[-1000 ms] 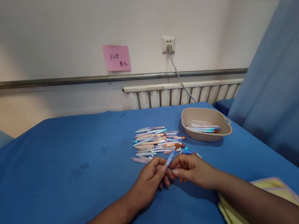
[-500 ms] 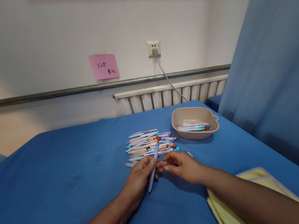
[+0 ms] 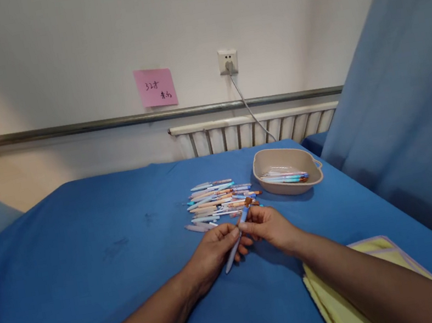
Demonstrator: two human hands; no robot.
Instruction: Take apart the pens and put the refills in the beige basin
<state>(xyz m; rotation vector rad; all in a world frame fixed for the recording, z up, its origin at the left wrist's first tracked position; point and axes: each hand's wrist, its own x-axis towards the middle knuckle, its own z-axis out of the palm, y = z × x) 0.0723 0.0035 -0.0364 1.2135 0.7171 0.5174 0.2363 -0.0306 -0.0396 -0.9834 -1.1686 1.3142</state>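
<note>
Between my two hands is a light blue pen (image 3: 231,257) with a brown figure at its upper end, tilted with the tip toward me. My left hand (image 3: 217,247) is closed around the middle of the barrel. My right hand (image 3: 269,226) pinches the upper part, just below the brown topper. Just beyond my hands, a row of several pens (image 3: 210,203) in white, orange, blue and grey lies side by side on the blue sheet. Part of the row's near right end is hidden by my fingers.
A beige basin (image 3: 264,186) with several pens inside stands at the back right. A folded yellow towel (image 3: 328,303) lies under my right forearm. The blue sheet (image 3: 93,272) covers the bed. A blue curtain (image 3: 400,95) hangs on the right, and a radiator (image 3: 232,136) stands behind.
My right hand has moved up and taken hold of the pen's upper part, where before its fingers were beside the barrel. The view has shifted slightly, too.
</note>
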